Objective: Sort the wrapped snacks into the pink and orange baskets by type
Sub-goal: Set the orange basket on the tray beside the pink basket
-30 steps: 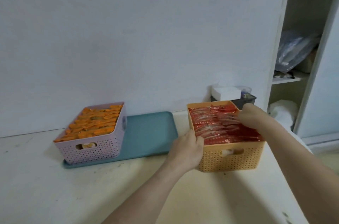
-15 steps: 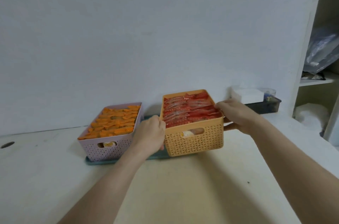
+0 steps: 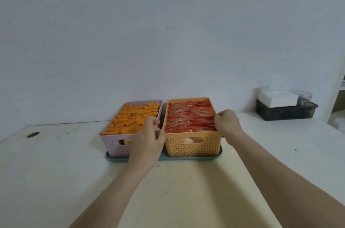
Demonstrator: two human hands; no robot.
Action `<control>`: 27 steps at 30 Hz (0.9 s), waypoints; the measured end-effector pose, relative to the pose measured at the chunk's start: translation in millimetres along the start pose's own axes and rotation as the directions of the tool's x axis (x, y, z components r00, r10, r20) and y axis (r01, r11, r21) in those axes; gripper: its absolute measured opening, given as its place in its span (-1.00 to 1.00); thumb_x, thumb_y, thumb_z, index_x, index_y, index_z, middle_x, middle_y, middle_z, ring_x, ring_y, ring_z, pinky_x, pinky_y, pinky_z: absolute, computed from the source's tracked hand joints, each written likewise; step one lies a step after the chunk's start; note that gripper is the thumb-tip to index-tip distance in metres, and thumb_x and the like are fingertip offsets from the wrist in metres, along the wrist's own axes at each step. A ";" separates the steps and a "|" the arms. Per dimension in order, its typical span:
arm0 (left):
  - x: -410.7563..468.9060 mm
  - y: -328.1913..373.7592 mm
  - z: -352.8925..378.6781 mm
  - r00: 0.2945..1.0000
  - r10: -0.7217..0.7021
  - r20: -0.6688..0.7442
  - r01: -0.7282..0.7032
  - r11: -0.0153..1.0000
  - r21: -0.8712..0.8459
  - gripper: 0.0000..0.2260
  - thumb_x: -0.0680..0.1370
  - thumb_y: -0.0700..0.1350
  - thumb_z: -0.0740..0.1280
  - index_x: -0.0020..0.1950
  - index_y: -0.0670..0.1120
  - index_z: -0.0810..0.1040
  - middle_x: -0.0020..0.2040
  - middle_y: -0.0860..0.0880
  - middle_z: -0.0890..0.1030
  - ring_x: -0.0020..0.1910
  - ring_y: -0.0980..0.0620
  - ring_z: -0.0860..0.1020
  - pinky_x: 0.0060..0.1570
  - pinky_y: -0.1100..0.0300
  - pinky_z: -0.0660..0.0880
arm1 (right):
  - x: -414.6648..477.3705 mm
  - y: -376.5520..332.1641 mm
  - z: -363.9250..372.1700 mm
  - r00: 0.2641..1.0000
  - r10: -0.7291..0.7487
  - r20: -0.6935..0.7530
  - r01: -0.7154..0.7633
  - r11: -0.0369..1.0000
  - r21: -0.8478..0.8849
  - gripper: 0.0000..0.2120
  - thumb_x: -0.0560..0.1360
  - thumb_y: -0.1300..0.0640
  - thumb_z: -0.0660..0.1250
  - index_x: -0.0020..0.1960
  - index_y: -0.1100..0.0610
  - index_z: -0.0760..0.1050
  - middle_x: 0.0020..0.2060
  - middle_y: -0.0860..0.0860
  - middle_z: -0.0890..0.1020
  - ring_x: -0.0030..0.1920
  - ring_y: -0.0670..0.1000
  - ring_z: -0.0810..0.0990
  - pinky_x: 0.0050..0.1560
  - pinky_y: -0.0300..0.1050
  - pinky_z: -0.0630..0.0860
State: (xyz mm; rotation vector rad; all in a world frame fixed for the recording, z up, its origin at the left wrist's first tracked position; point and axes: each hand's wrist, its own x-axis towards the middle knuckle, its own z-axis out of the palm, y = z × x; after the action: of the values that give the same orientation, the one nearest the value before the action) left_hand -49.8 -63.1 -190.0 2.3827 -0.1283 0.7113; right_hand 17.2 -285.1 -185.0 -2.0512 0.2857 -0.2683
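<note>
The orange basket (image 3: 193,146), packed with red wrapped snacks (image 3: 188,117), stands on the right half of a teal tray (image 3: 217,155). To its left, close beside it on the same tray, sits the pink basket (image 3: 115,143), filled with orange wrapped snacks (image 3: 130,117). My left hand (image 3: 147,138) is in the gap between the baskets, its fingers curled at the orange basket's left rim and hiding the pink basket's near right corner. My right hand (image 3: 226,125) has its fingers curled over the orange basket's right rim.
Both baskets stand on a white tabletop (image 3: 56,171) against a plain wall. A dark box (image 3: 285,111) with a white packet (image 3: 278,98) on top stands at the back right. A small round hole (image 3: 33,134) marks the table's far left.
Both hands carried the orange basket leftward from the bare table and set it on the teal tray beside the pink basket. The view swung left with it.
</note>
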 end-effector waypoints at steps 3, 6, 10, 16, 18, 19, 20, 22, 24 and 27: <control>-9.8 -12.8 -4.0 0.996 -0.003 0.092 -0.010 0.990 0.143 -0.92 0.51 -0.10 0.37 -0.03 0.05 0.54 -0.17 0.13 0.62 -0.16 0.09 0.59 -0.19 0.16 0.51 | 0.8 -0.2 2.2 0.999 0.002 -0.037 -0.003 0.999 -0.040 -0.73 0.53 0.21 0.09 -0.08 0.29 0.54 -0.19 0.18 0.63 -0.17 0.20 0.61 -0.11 0.08 0.61; -18.6 -29.0 7.1 0.931 -0.007 0.365 -0.151 0.903 0.403 -0.78 0.51 0.07 0.34 0.13 0.09 0.61 0.03 0.13 0.65 0.03 0.08 0.58 -0.04 0.15 0.51 | 1.6 0.1 4.5 0.998 0.005 -0.066 -0.011 0.997 -0.079 -0.75 0.54 0.22 0.09 -0.07 0.29 0.53 -0.19 0.17 0.62 -0.17 0.19 0.59 -0.20 0.00 0.50; -14.8 -38.5 18.4 0.914 -0.004 0.406 -0.215 0.843 0.493 -0.75 0.56 0.11 0.26 0.10 0.04 0.64 0.03 0.05 0.63 0.04 0.02 0.56 -0.07 0.13 0.48 | 2.2 -0.6 5.2 0.996 0.000 -0.089 -0.010 0.994 -0.106 -0.77 0.54 0.23 0.10 -0.06 0.28 0.52 -0.21 0.16 0.60 -0.21 0.16 0.55 -0.24 -0.02 0.47; -12.8 -37.3 28.3 0.919 0.003 0.395 -0.198 0.868 0.456 -0.74 0.58 0.09 0.26 0.09 0.00 0.67 0.02 0.01 0.64 0.03 0.00 0.56 -0.01 0.13 0.48 | 13.6 -1.1 0.9 0.999 0.001 -0.052 -0.008 0.991 -0.133 -0.75 0.52 0.26 0.10 -0.04 0.28 0.54 -0.18 0.16 0.64 -0.15 0.16 0.61 -0.13 0.07 0.58; -13.0 -37.8 31.6 0.924 0.012 0.381 -0.201 0.865 0.459 -0.73 0.58 0.09 0.26 0.08 0.00 0.67 0.01 0.01 0.65 0.02 0.00 0.57 -0.02 0.13 0.48 | 16.3 -1.3 -0.7 0.999 0.008 -0.042 -0.013 0.993 -0.121 -0.75 0.52 0.26 0.09 -0.04 0.27 0.54 -0.17 0.17 0.65 -0.13 0.17 0.62 -0.12 0.08 0.59; -14.4 -38.2 32.0 0.932 0.033 0.361 -0.206 0.867 0.453 -0.74 0.58 0.10 0.26 0.07 0.00 0.67 0.00 0.02 0.65 0.01 0.01 0.57 -0.04 0.14 0.48 | 16.9 -1.4 -0.8 0.999 0.010 -0.039 -0.014 0.993 -0.116 -0.75 0.51 0.26 0.08 -0.04 0.27 0.54 -0.16 0.18 0.65 -0.14 0.17 0.62 -0.16 0.04 0.57; -16.3 -36.8 30.9 0.940 0.055 0.337 -0.207 0.876 0.436 -0.75 0.58 0.09 0.26 0.05 0.00 0.66 -0.02 0.03 0.66 -0.02 0.03 0.57 -0.07 0.14 0.48 | 18.5 -0.6 -0.5 0.999 0.006 -0.037 -0.010 0.994 -0.109 -0.74 0.51 0.27 0.08 -0.05 0.27 0.54 -0.17 0.18 0.65 -0.14 0.17 0.61 -0.20 0.01 0.53; -21.0 -34.0 23.8 0.964 0.108 0.241 -0.189 0.919 0.346 -0.79 0.57 0.07 0.28 0.02 0.02 0.66 -0.05 0.06 0.67 -0.07 0.08 0.58 -0.12 0.17 0.49 | 19.4 1.1 0.3 1.000 -0.001 -0.024 -0.001 0.996 -0.084 -0.71 0.51 0.27 0.06 -0.05 0.28 0.56 -0.19 0.18 0.65 -0.13 0.19 0.62 -0.19 0.00 0.50; -26.1 -31.2 7.5 0.980 0.173 0.096 -0.191 0.951 0.243 -0.88 0.54 -0.01 0.36 0.00 0.03 0.67 -0.10 0.09 0.66 -0.11 0.11 0.58 -0.18 0.19 0.48 | 16.3 3.0 -1.3 1.000 0.003 -0.005 -0.003 0.999 -0.049 -0.68 0.53 0.22 0.06 0.03 0.27 0.57 -0.16 0.15 0.65 -0.10 0.17 0.62 -0.08 0.04 0.55; -32.1 -29.4 -25.3 0.983 0.160 -0.090 -0.158 0.987 0.030 -0.82 0.50 -0.17 0.43 -0.09 0.13 0.66 -0.17 0.20 0.65 -0.17 0.20 0.59 -0.19 0.25 0.53 | 7.0 4.8 -16.1 0.999 -0.027 -0.023 0.026 0.999 -0.034 -0.62 0.54 0.14 0.13 0.32 0.17 0.47 0.17 0.12 0.60 0.17 0.15 0.56 0.20 0.18 0.50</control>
State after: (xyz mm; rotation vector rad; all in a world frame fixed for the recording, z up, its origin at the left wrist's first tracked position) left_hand -81.0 -27.2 -206.6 2.3759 -0.2751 0.9001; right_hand 18.5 -302.8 -181.2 -2.0872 0.2797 -0.3063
